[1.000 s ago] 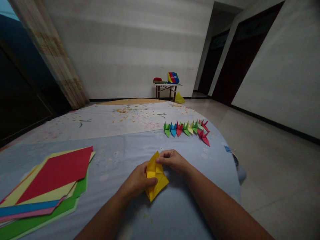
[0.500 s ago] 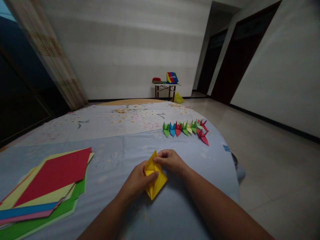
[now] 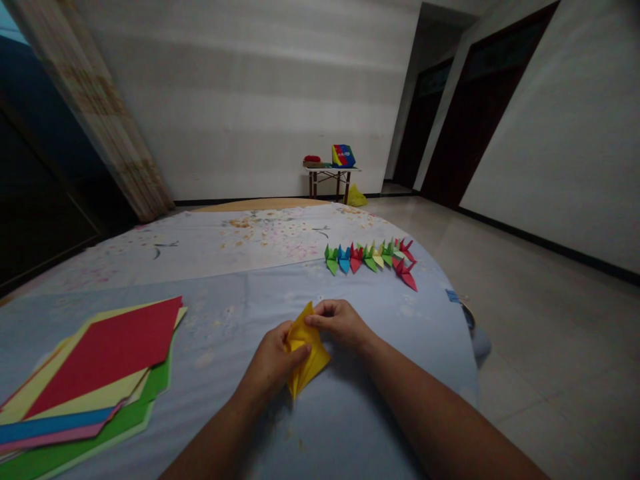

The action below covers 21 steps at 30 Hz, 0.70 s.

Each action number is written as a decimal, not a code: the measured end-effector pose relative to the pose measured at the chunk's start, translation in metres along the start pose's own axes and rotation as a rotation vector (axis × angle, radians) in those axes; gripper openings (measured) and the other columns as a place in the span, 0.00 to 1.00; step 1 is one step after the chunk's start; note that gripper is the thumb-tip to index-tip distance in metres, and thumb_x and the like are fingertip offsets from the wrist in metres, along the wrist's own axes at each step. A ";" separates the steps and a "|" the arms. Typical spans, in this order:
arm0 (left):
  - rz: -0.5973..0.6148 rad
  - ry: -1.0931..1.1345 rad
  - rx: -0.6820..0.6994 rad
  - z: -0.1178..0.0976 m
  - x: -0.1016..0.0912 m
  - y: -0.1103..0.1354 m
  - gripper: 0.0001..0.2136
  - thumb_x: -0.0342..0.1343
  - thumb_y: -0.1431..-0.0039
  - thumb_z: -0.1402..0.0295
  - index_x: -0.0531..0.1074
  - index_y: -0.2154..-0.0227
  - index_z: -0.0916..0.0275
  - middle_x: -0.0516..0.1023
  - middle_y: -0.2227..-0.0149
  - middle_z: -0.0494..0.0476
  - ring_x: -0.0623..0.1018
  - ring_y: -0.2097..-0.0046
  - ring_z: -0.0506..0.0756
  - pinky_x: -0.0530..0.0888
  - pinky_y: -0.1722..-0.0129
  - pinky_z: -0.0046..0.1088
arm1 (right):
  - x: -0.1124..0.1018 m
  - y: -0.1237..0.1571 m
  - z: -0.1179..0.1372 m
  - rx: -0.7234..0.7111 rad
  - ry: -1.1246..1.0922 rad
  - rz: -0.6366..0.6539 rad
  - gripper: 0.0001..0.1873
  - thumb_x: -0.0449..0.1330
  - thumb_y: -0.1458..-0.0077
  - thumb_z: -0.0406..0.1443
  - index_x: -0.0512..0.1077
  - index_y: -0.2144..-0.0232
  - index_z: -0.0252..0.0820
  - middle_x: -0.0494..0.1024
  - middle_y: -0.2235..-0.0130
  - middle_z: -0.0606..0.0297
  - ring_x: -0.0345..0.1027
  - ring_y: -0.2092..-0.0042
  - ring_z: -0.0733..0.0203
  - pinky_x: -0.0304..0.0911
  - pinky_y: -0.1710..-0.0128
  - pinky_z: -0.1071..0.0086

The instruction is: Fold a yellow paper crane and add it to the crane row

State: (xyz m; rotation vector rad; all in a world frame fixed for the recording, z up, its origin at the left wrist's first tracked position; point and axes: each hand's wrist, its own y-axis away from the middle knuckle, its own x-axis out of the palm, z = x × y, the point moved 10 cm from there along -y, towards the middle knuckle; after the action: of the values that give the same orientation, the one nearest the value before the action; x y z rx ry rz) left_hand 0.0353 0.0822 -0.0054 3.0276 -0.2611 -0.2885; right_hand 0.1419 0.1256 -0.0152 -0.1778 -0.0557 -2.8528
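A piece of folded yellow paper point(image 3: 313, 363), creased lengthwise with a pointed top, is held between both hands over the near part of the table. My left hand point(image 3: 277, 357) grips its left side, the thumb pressed across the front and the fingers hidden behind. At the upper right edge, my right hand point(image 3: 343, 323) pinches the paper between thumb and fingers. Beyond the hands, several folded paper cranes point(image 3: 356, 257) in green, blue, red and pale yellow stand in a row on the cloth.
A stack of coloured paper sheets point(image 3: 110, 353), red on top, lies at the left. The round table wears a pale blue flowered cloth point(image 3: 210, 400). By the far wall, a small table point(image 3: 330, 169) carries a colourful bag point(image 3: 343, 156). A stool-like object point(image 3: 480, 343) sits past the right edge.
The yellow paper has tilted and narrowed, its lower end shifting slightly left. Both hands keep their hold, and the left has moved slightly left. The cranes and stack have not moved.
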 end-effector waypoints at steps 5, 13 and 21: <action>0.054 0.055 -0.023 -0.001 0.004 0.000 0.14 0.60 0.63 0.71 0.71 0.69 0.66 0.75 0.74 0.52 0.74 0.72 0.55 0.69 0.71 0.27 | 0.005 0.002 0.000 0.032 -0.066 0.063 0.19 0.69 0.69 0.45 0.72 0.79 0.35 0.71 0.78 0.68 0.60 0.76 0.70 0.55 0.73 0.74; 0.138 0.129 -0.099 0.000 0.012 0.003 0.16 0.61 0.65 0.70 0.69 0.68 0.65 0.75 0.73 0.54 0.75 0.70 0.56 0.70 0.69 0.29 | 0.006 0.006 0.012 -0.026 -0.112 0.170 0.17 0.68 0.62 0.43 0.75 0.72 0.36 0.73 0.74 0.66 0.63 0.72 0.68 0.58 0.68 0.72; 0.147 0.148 -0.073 -0.002 0.014 0.003 0.16 0.62 0.65 0.70 0.70 0.68 0.66 0.75 0.73 0.55 0.75 0.71 0.55 0.70 0.69 0.29 | -0.001 0.001 0.011 -0.054 -0.101 0.090 0.16 0.68 0.64 0.43 0.73 0.77 0.35 0.71 0.77 0.68 0.62 0.74 0.69 0.57 0.70 0.72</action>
State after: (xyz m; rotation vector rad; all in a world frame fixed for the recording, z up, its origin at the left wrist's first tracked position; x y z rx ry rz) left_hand 0.0483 0.0772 -0.0054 2.9193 -0.4470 -0.0611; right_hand 0.1446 0.1252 -0.0046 -0.3266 0.0082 -2.7560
